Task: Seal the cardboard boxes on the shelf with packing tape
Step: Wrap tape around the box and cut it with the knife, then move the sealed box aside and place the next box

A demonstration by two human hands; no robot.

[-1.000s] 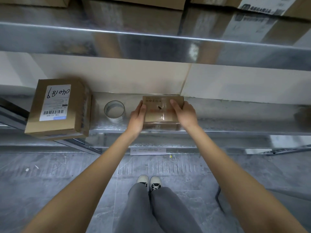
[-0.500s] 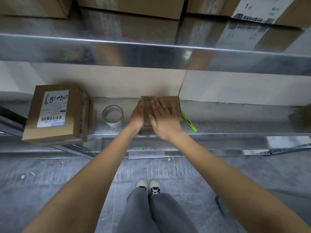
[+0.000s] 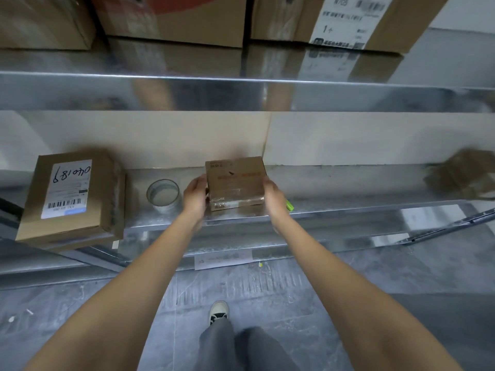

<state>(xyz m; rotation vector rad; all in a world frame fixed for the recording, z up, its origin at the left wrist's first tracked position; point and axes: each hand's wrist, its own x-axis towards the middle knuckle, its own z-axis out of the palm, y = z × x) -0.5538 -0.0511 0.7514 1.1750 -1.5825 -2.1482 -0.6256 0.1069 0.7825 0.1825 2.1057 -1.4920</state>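
Here we hold a small cardboard box [image 3: 235, 182] between both hands on the lower metal shelf [image 3: 348, 188], near its front edge and close to the pale back wall [image 3: 160, 137]. Our left hand [image 3: 195, 195] presses against the box's left side with fingers curled round the edge, and our right hand [image 3: 273, 195] cups the right side the same way, so both hands grip the box. Its top is flat brown card with faint orange print, and a glossy band of clear tape wraps the near edge (the film wrinkles and catches the light).

Just left of our left hand stands a roll of clear packing tape [image 3: 162, 194], a round ring lying flat on the galvanised sheet. Further left sits a larger cardboard box [image 3: 69, 194], rectangular, with a white label [image 3: 67, 188] bearing handwritten digits and a barcode; it overhangs the shelf's front edge. A bright green object [image 3: 289, 206] peeks from behind our right wrist; we cannot tell what it is.

The upper shelf [image 3: 241, 92] is shiny, mottled steel that mirrors the big cartons [image 3: 174, 20] stacked on it. Below, grey trousers [image 3: 241, 346] and one shoe [image 3: 218, 311] show over a scuffed grey floor [image 3: 80, 317].
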